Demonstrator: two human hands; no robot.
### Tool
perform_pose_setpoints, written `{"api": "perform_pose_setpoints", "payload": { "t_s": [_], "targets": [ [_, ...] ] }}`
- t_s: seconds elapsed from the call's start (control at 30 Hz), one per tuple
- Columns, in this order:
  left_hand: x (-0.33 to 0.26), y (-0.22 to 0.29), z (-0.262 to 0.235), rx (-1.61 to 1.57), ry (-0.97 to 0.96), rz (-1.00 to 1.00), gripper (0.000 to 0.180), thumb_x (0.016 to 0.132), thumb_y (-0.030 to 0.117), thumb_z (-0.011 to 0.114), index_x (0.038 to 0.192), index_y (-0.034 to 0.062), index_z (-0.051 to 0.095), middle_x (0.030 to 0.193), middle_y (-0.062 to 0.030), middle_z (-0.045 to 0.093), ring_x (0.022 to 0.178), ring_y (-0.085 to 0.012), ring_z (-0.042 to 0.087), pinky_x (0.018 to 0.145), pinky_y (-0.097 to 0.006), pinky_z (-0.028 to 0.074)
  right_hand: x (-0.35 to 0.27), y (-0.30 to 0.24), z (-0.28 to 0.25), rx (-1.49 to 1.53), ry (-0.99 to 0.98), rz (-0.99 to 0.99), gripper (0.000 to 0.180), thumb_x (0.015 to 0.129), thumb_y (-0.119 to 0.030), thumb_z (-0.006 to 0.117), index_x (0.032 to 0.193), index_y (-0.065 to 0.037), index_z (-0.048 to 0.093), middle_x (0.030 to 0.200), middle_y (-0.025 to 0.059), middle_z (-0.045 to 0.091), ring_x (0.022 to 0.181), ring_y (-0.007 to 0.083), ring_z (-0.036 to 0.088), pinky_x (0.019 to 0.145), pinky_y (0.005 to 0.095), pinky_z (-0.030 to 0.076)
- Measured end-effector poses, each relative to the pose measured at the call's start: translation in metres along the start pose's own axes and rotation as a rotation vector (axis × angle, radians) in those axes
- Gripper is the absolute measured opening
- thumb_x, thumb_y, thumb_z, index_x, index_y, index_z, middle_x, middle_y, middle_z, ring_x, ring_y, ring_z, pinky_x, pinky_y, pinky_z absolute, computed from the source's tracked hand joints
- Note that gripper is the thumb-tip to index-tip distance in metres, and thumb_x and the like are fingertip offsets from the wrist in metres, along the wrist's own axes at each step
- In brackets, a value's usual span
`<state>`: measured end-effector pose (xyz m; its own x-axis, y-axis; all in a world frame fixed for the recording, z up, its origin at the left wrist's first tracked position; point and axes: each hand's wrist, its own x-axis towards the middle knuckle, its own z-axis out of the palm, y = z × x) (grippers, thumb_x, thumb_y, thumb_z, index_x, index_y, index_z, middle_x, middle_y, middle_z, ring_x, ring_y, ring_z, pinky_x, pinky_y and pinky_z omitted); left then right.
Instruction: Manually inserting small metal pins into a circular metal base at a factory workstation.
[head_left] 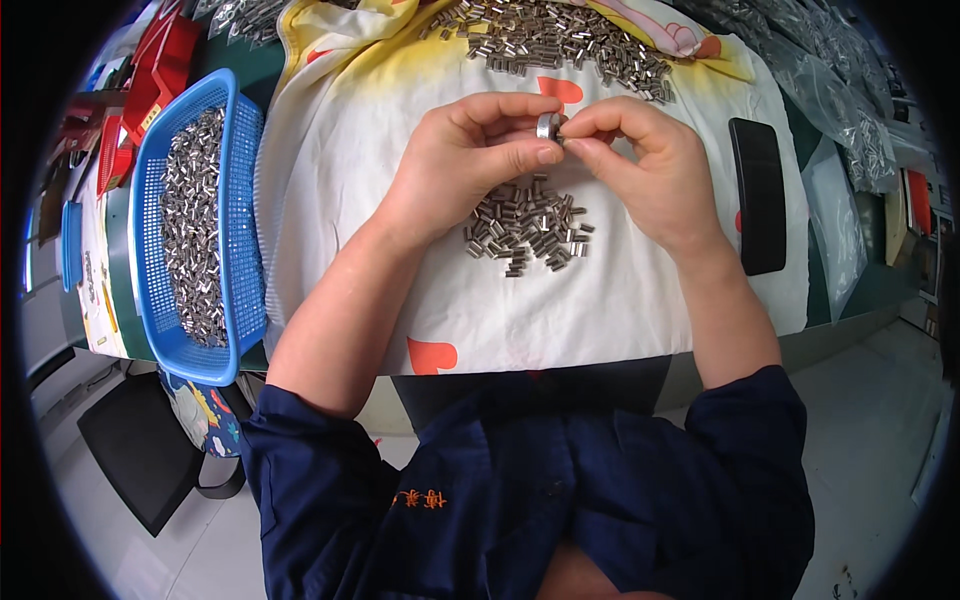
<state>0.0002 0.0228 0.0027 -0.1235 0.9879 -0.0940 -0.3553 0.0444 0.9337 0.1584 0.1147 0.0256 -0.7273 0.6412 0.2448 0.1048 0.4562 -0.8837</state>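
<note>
My left hand (470,150) pinches a round silver metal ring (547,126) between thumb and fingers, above the cloth. My right hand (645,160) meets it from the other side, thumb and forefinger pressed together at the ring's right edge. Whatever small piece those right fingertips hold is mostly hidden. Just below the hands lies a small pile of short metal cylinders (530,222). A larger heap of similar cylinders (545,40) spreads over the cloth at the far side.
A white cloth (330,240) with red hearts covers the table. To the left stands a blue plastic basket (242,200) full of small metal parts, with red bins (165,70) behind it. At right lie a black phone (760,195) and clear plastic bags (850,130).
</note>
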Motion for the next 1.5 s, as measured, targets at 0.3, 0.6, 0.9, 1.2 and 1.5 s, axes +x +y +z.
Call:
{"api": "perform_pose_setpoints", "payload": {
  "t_s": [0.3,0.6,0.9,1.2,1.5],
  "targets": [
    [-0.007,-0.009,-0.001,0.193,0.181,-0.02,0.036,0.074,-0.003,0.066,0.108,-0.0043,0.056,0.09,-0.0045,0.061,0.077,-0.0089,0.056,0.071,-0.021,0.047,-0.006,0.005,0.019,-0.286,0.156,-0.282,0.008,0.068,-0.001,0.064,0.074,-0.005,0.06,0.075,0.0079,0.059,0.071,0.0255,0.057,0.064,0.0343,0.047],
    [-0.01,-0.005,-0.007,0.115,0.048,-0.001,0.035,0.073,-0.004,0.067,0.106,-0.0035,0.056,0.093,-0.0066,0.062,0.08,-0.0094,0.058,0.073,-0.021,0.048,-0.003,0.003,0.007,-0.126,-0.019,-0.184,0.007,0.071,-0.009,0.064,0.076,-0.006,0.06,0.074,0.0068,0.06,0.074,0.0237,0.057,0.067,0.0338,0.046],
    [-0.012,-0.005,-0.002,0.095,-0.128,-0.103,0.034,0.074,-0.009,0.062,0.107,-0.0047,0.055,0.101,-0.0101,0.061,0.088,-0.0123,0.059,0.08,-0.024,0.048,0.002,0.031,-0.036,-0.781,0.072,0.112,0.009,0.072,-0.013,0.062,0.08,-0.007,0.061,0.08,0.009,0.06,0.08,0.0277,0.056,0.072,0.0381,0.045],
    [-0.012,-0.004,-0.008,0.059,-0.111,-0.044,0.034,0.075,-0.008,0.062,0.107,-0.0046,0.054,0.102,-0.0118,0.061,0.088,-0.0135,0.059,0.08,-0.025,0.048,0.005,0.033,-0.024,-0.736,0.064,0.022,0.004,0.074,-0.009,0.057,0.075,-0.006,0.06,0.077,0.0103,0.058,0.079,0.0289,0.055,0.073,0.0375,0.045],
    [-0.008,-0.006,-0.006,-0.006,-0.044,-0.017,0.033,0.077,-0.006,0.06,0.109,-0.004,0.054,0.103,-0.012,0.061,0.089,-0.0138,0.059,0.08,-0.025,0.048,0.004,0.034,-0.016,-0.757,-0.015,-0.066,0.01,0.069,0.0,0.05,0.068,-0.003,0.059,0.076,0.0131,0.058,0.077,0.0283,0.054,0.074,0.0354,0.043]
  ]
}}
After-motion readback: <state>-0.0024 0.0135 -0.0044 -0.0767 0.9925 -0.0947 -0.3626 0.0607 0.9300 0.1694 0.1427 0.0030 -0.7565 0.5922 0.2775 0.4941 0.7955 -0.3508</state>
